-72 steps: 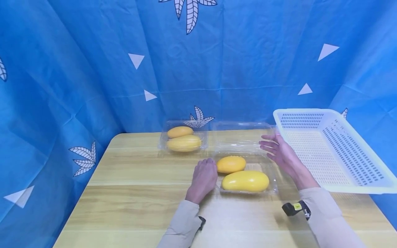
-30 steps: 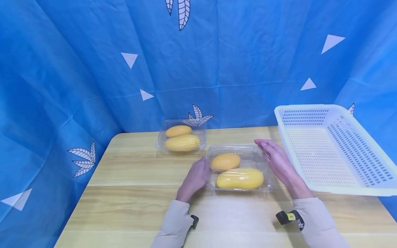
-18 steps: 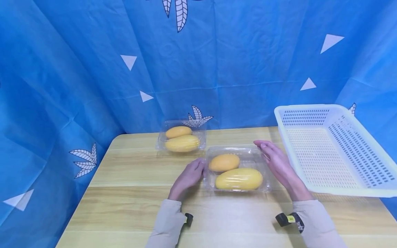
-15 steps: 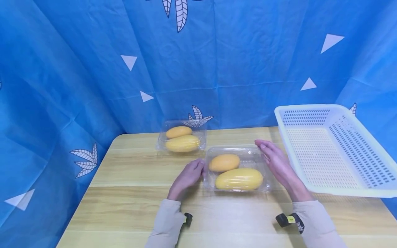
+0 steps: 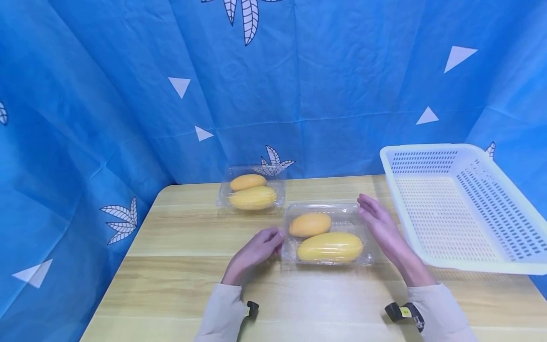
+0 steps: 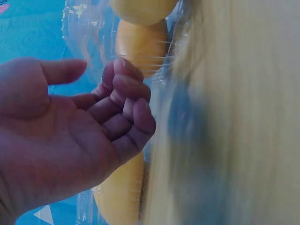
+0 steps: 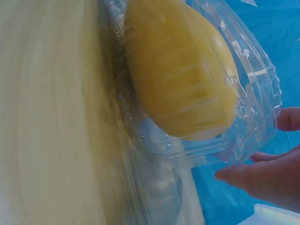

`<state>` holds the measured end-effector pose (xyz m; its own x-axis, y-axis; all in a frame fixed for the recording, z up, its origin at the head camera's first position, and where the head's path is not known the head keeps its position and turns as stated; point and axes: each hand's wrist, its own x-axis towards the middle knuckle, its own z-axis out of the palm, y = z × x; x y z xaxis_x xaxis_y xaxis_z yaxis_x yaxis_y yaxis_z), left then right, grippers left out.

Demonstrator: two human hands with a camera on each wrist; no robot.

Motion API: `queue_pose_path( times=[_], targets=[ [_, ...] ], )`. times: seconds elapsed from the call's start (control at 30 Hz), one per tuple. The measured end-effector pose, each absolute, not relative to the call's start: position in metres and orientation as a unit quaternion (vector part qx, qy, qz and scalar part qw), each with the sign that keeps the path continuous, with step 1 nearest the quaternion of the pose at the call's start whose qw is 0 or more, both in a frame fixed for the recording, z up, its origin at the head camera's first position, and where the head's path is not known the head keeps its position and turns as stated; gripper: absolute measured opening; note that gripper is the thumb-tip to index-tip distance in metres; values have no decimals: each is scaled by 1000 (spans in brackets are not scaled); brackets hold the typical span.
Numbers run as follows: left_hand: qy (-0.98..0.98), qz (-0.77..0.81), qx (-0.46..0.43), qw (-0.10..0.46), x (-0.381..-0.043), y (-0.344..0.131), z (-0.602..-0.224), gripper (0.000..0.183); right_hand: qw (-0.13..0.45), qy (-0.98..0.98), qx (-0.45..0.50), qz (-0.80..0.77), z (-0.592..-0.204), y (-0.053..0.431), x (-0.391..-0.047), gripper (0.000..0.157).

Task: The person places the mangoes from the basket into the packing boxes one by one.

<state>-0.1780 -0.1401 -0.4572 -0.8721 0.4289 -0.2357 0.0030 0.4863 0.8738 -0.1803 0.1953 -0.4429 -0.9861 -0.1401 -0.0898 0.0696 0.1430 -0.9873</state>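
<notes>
A clear plastic clamshell box point(image 5: 348, 216) lies on the table with its lid down. Inside are an orange, mango-like fruit point(image 5: 310, 224) and a longer yellow, melon-like fruit point(image 5: 330, 247). My left hand point(image 5: 258, 249) is at the box's left side; in the left wrist view its fingers curl loosely and hold nothing. Whether the fingertips touch the plastic I cannot tell. At the right end, my right hand point(image 5: 383, 231) has its fingers extended beside the lid. In the right wrist view the fingers point(image 7: 262, 178) lie close by the box corner, without a visible pinch.
A second clear box point(image 5: 280, 197) with two similar yellow-orange fruits stands at the back left. To the right is a white perforated plastic basket point(image 5: 395, 199). Behind the wooden table point(image 5: 179, 275) hangs a blue curtain point(image 5: 342, 85).
The lid, raised at the back 2.4 seconds ago, has come down over the fruit. Since then my left hand has drawn back toward the lower left; my right hand has shifted slightly right.
</notes>
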Motion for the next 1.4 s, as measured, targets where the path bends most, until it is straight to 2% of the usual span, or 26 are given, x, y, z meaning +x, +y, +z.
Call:
queue_pose_path(
  times=[0.23,0.47,0.6,0.7,0.83,0.93,1.17,1.3,1.4],
  targets=[
    [788,544,117,265,-164,-146,-463,27,57,798,-41,-599,-440,194,-164,69],
    [749,587,121,284,-159,-149,-463,34,-54,866,-74,-492,-423,176,-132,68],
    [744,597,109,279,-158,-150,-463,33,-113,855,-106,-495,-414,156,-111,59],
    [734,611,99,279,-157,-150,-463,25,-117,831,-127,-528,-413,141,-97,45],
    [707,641,84,286,-156,-148,-464,22,-57,813,-141,-562,-418,127,-83,25],
    [690,658,68,293,-155,-148,-465,24,13,801,-147,-581,-426,120,-79,20],
    [683,669,44,291,-151,-148,-468,28,160,741,-163,-631,-459,103,-79,28],
    [658,691,38,298,-150,-145,-471,28,234,675,-111,-691,-475,94,-82,38],
    [652,694,39,302,-150,-144,-472,26,257,623,-66,-736,-479,85,-85,43]
  ],
)
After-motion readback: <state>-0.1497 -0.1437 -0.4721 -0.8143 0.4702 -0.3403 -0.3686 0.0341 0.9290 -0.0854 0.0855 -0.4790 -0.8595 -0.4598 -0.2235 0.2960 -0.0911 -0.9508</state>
